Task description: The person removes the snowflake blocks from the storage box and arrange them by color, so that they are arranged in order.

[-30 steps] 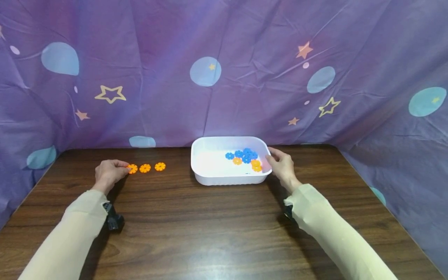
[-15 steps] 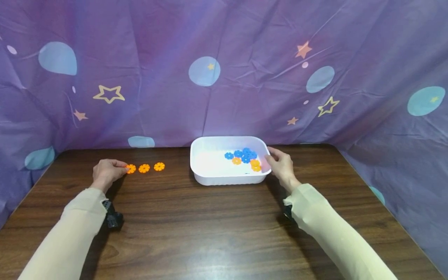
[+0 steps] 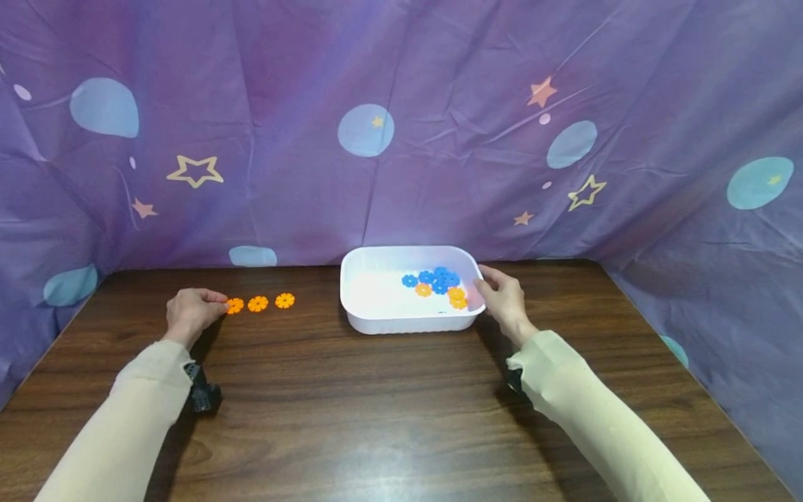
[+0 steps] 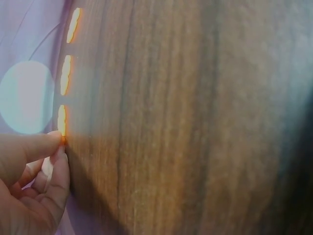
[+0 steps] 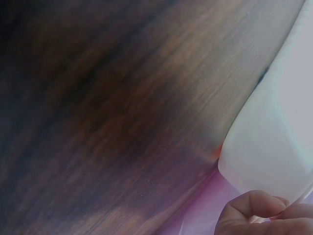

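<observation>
My left hand (image 3: pixel 193 315) pinches the edge of an orange snowflake disc (image 3: pixel 235 305) lying on the wooden table. In the left wrist view, the thumb and a finger meet at the near end of that disc (image 4: pixel 61 119). Two more orange discs, a middle one (image 3: pixel 258 303) and a far one (image 3: pixel 285 300), continue the row to its right. My right hand (image 3: pixel 507 301) grips the right rim of a white plastic tub (image 3: pixel 401 325); the right wrist view shows thumb and finger at the tub's edge (image 5: pixel 266 161).
Inside the tub, several blue discs (image 3: pixel 441 278) lie piled toward the right. A single orange disc (image 3: pixel 423 289) and a small group of orange discs (image 3: pixel 457 298) lie near them. A purple patterned cloth (image 3: pixel 301 174) hangs behind the table (image 3: pixel 376 404).
</observation>
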A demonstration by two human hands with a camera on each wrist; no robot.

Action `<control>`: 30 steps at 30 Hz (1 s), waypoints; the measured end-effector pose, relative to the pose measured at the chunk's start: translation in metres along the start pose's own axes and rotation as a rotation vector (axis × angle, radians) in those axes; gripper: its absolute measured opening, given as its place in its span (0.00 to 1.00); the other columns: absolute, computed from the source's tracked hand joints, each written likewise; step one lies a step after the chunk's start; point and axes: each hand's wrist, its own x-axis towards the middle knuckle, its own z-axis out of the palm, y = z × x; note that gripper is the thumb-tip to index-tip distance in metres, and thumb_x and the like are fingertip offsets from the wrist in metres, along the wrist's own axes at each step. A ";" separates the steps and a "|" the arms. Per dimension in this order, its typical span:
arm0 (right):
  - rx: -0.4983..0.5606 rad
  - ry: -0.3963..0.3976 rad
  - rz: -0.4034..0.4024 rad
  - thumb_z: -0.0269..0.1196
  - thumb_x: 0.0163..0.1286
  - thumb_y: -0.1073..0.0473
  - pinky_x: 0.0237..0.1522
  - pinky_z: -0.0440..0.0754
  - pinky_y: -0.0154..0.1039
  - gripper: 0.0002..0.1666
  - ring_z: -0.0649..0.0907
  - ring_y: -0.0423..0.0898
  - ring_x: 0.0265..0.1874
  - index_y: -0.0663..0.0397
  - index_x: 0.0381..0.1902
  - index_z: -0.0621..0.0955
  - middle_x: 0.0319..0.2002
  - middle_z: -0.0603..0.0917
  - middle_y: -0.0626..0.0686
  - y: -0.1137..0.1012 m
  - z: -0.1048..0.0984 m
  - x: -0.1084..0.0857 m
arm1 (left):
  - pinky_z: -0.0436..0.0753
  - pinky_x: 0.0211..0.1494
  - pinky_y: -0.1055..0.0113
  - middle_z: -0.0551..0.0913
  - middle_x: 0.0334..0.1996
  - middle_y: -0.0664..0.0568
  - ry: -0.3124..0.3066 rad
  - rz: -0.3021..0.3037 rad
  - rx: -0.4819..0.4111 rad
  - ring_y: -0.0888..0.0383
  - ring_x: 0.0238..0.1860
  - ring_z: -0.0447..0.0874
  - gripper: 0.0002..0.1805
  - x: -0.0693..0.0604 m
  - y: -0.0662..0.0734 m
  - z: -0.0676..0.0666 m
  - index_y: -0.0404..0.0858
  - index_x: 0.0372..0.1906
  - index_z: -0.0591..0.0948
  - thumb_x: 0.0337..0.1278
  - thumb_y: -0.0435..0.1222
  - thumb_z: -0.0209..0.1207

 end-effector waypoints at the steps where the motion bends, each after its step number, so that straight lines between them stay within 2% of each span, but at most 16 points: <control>1: -0.002 0.000 0.002 0.56 0.68 0.60 0.19 0.79 0.30 0.24 0.77 0.38 0.22 0.58 0.61 0.74 0.41 0.82 0.65 0.000 0.000 0.000 | 0.69 0.39 0.64 0.78 0.49 0.33 -0.006 -0.003 0.000 0.44 0.45 0.72 0.16 -0.001 0.000 0.000 0.28 0.46 0.81 0.56 0.36 0.59; 4: -0.012 -0.003 -0.001 0.56 0.68 0.60 0.16 0.76 0.28 0.24 0.76 0.37 0.19 0.59 0.61 0.73 0.38 0.81 0.63 0.001 0.000 -0.001 | 0.68 0.42 0.61 0.77 0.51 0.33 -0.011 -0.001 0.003 0.43 0.48 0.71 0.17 -0.001 -0.002 0.000 0.28 0.46 0.81 0.56 0.36 0.59; 8: -0.011 -0.005 -0.007 0.56 0.68 0.60 0.15 0.73 0.28 0.24 0.74 0.35 0.17 0.59 0.61 0.74 0.38 0.81 0.63 0.002 0.001 -0.001 | 0.68 0.42 0.61 0.77 0.50 0.33 -0.006 0.004 -0.001 0.42 0.48 0.70 0.18 -0.002 -0.005 -0.001 0.29 0.46 0.80 0.57 0.38 0.58; 11: -0.007 -0.006 -0.008 0.56 0.68 0.60 0.14 0.74 0.28 0.24 0.74 0.35 0.17 0.58 0.61 0.74 0.38 0.81 0.64 0.002 0.001 -0.001 | 0.68 0.41 0.62 0.84 0.36 0.41 0.026 0.024 -0.009 0.44 0.45 0.73 0.18 -0.003 -0.006 -0.001 0.29 0.46 0.81 0.59 0.41 0.57; 13: -0.003 -0.008 -0.010 0.56 0.67 0.60 0.14 0.74 0.28 0.24 0.75 0.36 0.17 0.58 0.61 0.74 0.38 0.82 0.64 0.002 0.001 0.000 | 0.68 0.41 0.65 0.86 0.31 0.47 0.057 0.043 -0.019 0.50 0.41 0.76 0.19 -0.003 -0.005 0.000 0.30 0.47 0.81 0.60 0.43 0.57; 15: -0.001 -0.010 -0.014 0.57 0.67 0.60 0.15 0.74 0.28 0.24 0.75 0.37 0.17 0.58 0.61 0.74 0.38 0.82 0.64 0.002 0.001 0.001 | 0.72 0.39 0.70 0.85 0.26 0.53 0.075 0.069 -0.070 0.61 0.33 0.79 0.20 -0.004 -0.001 0.002 0.30 0.48 0.80 0.60 0.43 0.58; 16: 0.000 -0.011 -0.015 0.57 0.68 0.61 0.15 0.75 0.29 0.24 0.75 0.37 0.18 0.58 0.61 0.74 0.38 0.82 0.64 0.002 0.001 0.001 | 0.74 0.37 0.75 0.85 0.27 0.54 0.076 0.082 -0.108 0.66 0.29 0.78 0.20 -0.004 0.002 0.004 0.30 0.49 0.80 0.60 0.42 0.58; 19: 0.000 -0.010 -0.016 0.56 0.68 0.61 0.16 0.77 0.30 0.24 0.77 0.38 0.19 0.58 0.61 0.74 0.38 0.82 0.65 0.002 0.000 0.002 | 0.79 0.29 0.81 0.84 0.27 0.59 0.044 0.134 -0.255 0.77 0.22 0.74 0.21 -0.007 0.018 0.012 0.27 0.52 0.78 0.60 0.39 0.59; 22: -0.002 -0.009 -0.011 0.56 0.68 0.61 0.18 0.79 0.31 0.24 0.78 0.40 0.22 0.58 0.61 0.74 0.39 0.81 0.65 0.002 0.000 0.002 | 0.82 0.32 0.77 0.84 0.28 0.59 -0.029 0.177 -0.390 0.75 0.24 0.78 0.22 -0.012 0.041 0.022 0.26 0.53 0.76 0.60 0.37 0.59; 26: -0.004 -0.013 -0.009 0.56 0.68 0.60 0.21 0.81 0.34 0.24 0.79 0.41 0.24 0.58 0.62 0.73 0.40 0.81 0.66 0.002 -0.001 0.001 | 0.84 0.39 0.73 0.85 0.39 0.45 -0.119 0.222 -0.478 0.72 0.28 0.80 0.22 -0.022 0.076 0.040 0.27 0.55 0.76 0.61 0.37 0.58; 30: -0.006 -0.004 -0.010 0.56 0.67 0.60 0.21 0.81 0.35 0.24 0.79 0.42 0.24 0.57 0.61 0.74 0.41 0.82 0.66 0.001 -0.001 0.001 | 0.84 0.42 0.72 0.80 0.48 0.34 -0.201 0.257 -0.560 0.63 0.34 0.82 0.19 -0.033 0.113 0.062 0.28 0.55 0.76 0.61 0.35 0.58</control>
